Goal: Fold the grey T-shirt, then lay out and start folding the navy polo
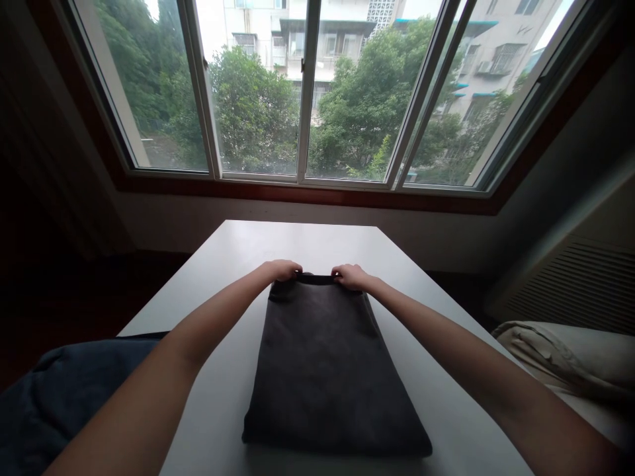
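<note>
Dark folded garment (330, 363), smooth, far edge in grip of left hand (285, 270) and right hand (352, 276)

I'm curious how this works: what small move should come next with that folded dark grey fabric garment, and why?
Perhaps lift the far edge of the dark grey garment: the left hand and right hand pinch it near both ends, while the rest lies flat on the white tabletop.

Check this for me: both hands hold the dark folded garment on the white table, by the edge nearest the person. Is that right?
Not quite: the head view shows the left hand and right hand holding the dark folded garment on the white table by its far edge, toward the window.
</note>
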`<state>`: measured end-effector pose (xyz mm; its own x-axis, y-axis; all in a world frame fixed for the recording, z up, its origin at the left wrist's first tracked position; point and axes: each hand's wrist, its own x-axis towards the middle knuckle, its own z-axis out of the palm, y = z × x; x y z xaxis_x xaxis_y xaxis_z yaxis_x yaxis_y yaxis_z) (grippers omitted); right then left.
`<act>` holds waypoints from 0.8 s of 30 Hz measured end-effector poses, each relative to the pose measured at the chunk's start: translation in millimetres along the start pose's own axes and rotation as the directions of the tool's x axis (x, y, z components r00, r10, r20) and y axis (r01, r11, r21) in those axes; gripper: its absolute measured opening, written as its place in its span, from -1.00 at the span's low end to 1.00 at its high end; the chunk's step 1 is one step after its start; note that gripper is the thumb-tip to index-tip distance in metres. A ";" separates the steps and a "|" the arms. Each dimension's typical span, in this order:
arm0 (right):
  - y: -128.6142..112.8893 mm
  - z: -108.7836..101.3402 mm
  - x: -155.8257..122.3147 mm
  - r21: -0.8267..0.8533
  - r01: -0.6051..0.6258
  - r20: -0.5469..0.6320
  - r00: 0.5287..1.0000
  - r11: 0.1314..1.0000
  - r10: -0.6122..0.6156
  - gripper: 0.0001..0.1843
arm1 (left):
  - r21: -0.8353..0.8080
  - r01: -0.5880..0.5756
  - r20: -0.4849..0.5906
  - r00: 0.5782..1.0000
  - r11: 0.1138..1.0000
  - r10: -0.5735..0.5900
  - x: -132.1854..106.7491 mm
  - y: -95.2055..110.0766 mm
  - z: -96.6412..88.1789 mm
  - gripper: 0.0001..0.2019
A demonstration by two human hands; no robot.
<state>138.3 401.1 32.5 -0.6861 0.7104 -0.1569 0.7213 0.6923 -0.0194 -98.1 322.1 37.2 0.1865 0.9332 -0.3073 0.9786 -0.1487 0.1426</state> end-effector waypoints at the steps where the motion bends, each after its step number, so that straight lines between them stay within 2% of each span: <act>1: 2.3 2.8 0.9 -0.002 -0.005 0.001 1.000 1.000 0.005 -0.70 | 0.011 0.007 -0.014 1.000 1.000 -0.007 2.2 -1.8 4.1 -0.63; 5: 13.2 7.5 4.1 0.006 0.002 -0.019 1.000 1.000 -0.002 -0.72 | 0.050 0.010 -0.079 0.997 0.999 -0.006 5.5 -8.3 11.5 -0.66; 10: 30.4 5.4 10.6 0.044 0.012 -0.042 0.999 0.999 -0.010 -0.72 | 0.077 0.007 -0.158 0.987 0.997 0.005 5.0 -14.9 5.1 -0.64; 13: 39.5 11.4 13.4 0.071 0.004 -0.034 0.999 0.997 -0.002 -0.73 | 0.081 0.014 -0.188 0.982 0.997 0.001 8.4 -17.0 6.9 -0.62; 16: 46.6 24.2 14.7 0.110 -0.023 -0.011 1.000 0.994 0.024 -0.71 | 0.077 0.014 -0.189 0.982 0.997 0.001 12.9 -18.5 16.4 -0.64; 20: 54.2 40.3 17.2 0.172 -0.072 0.006 0.997 0.982 0.072 -0.58 | 0.045 0.001 -0.186 0.983 0.999 0.007 16.6 -24.5 31.5 -0.61; 24: 60.5 45.6 18.0 0.251 -0.094 0.016 0.996 0.963 0.093 -0.54 | -0.027 -0.009 -0.170 0.985 1.000 0.005 18.7 -36.6 39.5 -0.55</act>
<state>173.9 450.1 -16.5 -0.6146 0.7693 -0.1742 0.7831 0.5687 -0.2517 -127.0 332.0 -10.9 0.1735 0.9746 -0.1419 0.9740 -0.1485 0.1712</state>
